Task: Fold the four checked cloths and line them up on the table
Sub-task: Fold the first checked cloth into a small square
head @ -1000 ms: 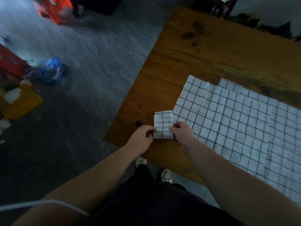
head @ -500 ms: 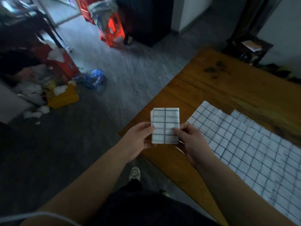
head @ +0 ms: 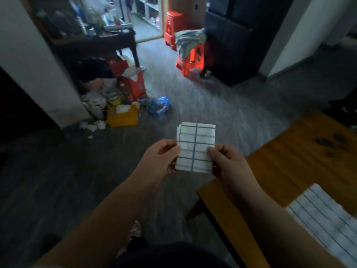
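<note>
A small folded checked cloth [head: 195, 146], white with dark grid lines, is held upright in the air over the floor, left of the table. My left hand [head: 158, 157] pinches its left edge and my right hand [head: 226, 161] pinches its right edge. An unfolded checked cloth [head: 326, 223] lies flat on the wooden table [head: 297, 163] at the lower right, partly cut off by the frame edge.
The table's corner juts toward me at the right. On the grey floor lie a yellow box [head: 122, 117], a blue bag [head: 159, 106] and litter. Red stools [head: 191, 59] and a dark cabinet [head: 229, 41] stand farther back.
Both hands have lifted the folded cloth off the table edge and carried it up and left, over the floor. My view has swung up and to the left, away from the table.
</note>
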Tool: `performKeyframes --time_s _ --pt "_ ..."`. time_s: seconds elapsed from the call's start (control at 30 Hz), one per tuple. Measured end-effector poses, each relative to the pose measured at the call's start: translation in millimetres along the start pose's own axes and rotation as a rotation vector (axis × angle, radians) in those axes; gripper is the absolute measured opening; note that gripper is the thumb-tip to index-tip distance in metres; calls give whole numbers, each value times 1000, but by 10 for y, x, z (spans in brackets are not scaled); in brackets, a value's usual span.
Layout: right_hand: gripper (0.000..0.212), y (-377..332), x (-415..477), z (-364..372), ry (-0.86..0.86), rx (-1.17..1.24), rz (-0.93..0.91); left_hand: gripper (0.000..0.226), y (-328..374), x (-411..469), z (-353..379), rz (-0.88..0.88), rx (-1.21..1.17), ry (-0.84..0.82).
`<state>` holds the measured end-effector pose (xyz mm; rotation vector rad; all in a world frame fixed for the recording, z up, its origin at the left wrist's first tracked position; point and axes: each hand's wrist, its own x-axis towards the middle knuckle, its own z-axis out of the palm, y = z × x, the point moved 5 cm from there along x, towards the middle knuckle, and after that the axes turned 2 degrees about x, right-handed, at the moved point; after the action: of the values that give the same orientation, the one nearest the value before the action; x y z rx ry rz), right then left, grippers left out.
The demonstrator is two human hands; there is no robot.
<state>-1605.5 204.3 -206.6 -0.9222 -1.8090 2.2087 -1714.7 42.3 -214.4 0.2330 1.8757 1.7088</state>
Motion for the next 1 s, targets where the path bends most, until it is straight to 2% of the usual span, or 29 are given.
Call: performKeyframes --time_s 0.23,0.4,0.53,0.63,0.83,1.0 --pt "17 -361 1052 1947 -76 -40 -87 17 433 754 -1897 5 22 111" --pt "14 -668 1685 2727 -106 -104 -163 16 747 1335 -2661 33 28 181" --pt "10 -829 2119 2727 -35 -87 -191 15 971 1830 -2650 45 55 155" --pt "10 -940 2492 2486 43 -53 -197 11 1150 2316 -2424 92 166 94" --pt "11 -1245 3372 1767 181 -34 -227 11 1520 3472 -1713 147 322 -56" --pt "11 -1772 4242 1043 253 -25 -240 9 1972 4508 -936 164 387 -122"
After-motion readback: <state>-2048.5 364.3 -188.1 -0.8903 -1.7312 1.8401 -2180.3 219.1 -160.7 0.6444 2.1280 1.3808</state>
